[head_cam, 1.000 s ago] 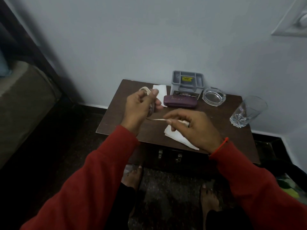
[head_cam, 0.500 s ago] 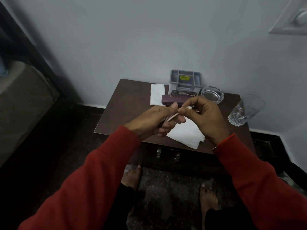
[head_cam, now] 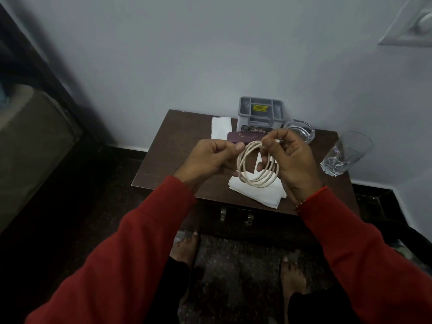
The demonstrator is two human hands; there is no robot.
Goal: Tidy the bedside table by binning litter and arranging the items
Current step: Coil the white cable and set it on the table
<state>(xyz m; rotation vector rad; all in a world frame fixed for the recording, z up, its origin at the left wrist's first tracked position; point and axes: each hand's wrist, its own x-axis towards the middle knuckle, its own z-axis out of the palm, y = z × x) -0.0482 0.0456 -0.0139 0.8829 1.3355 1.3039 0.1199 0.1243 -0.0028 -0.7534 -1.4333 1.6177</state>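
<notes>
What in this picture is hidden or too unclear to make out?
All in the head view:
- Purple case: its right end is behind the right hand.
- Cable: its plug is pinched in the right fingers; the type is unreadable. The left hand covers the coil's left side.
- Organizer: its yellow sticker's print is too small to read.
- Napkin: partly under the coil and hands.
- Wall fitting: cut off by the right edge.
</notes>
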